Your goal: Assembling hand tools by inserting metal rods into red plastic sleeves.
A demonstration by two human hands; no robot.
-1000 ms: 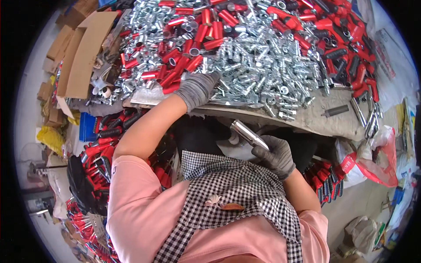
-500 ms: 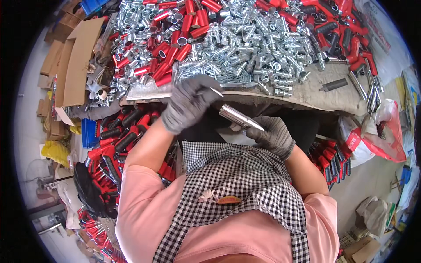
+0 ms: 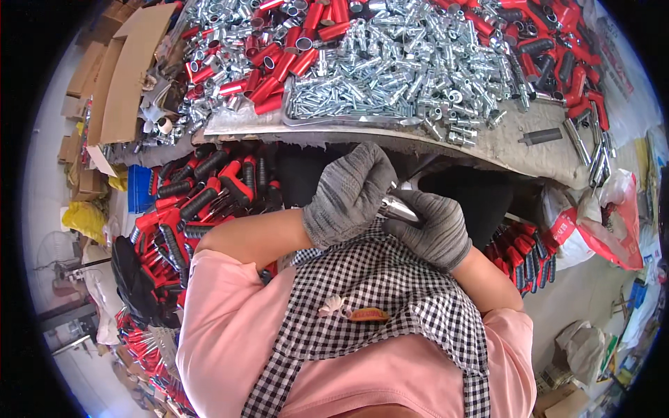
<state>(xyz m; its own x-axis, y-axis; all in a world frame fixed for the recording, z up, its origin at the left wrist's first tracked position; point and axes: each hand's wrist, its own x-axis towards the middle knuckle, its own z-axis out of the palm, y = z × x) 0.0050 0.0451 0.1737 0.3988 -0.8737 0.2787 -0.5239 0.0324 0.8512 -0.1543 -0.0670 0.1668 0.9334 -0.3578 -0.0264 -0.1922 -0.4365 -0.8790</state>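
Note:
My right hand, in a grey knit glove, is wrapped round a shiny chrome metal tube held in front of my apron. My left hand, gloved alike, is closed at the tube's far end. Whatever its fingers hold is hidden behind the glove. Just beyond my hands, at the bench edge, a clear tray holds many small silver pins.
Silver fittings and red sleeves are heaped across the bench. Red-and-black handled tools crowd the space left of me, with more at right. A cardboard box stands at far left.
My left hand has come from the tray's edge down and right to the tube's end. The slender silver piece it held is now out of sight. My right hand keeps the tube.

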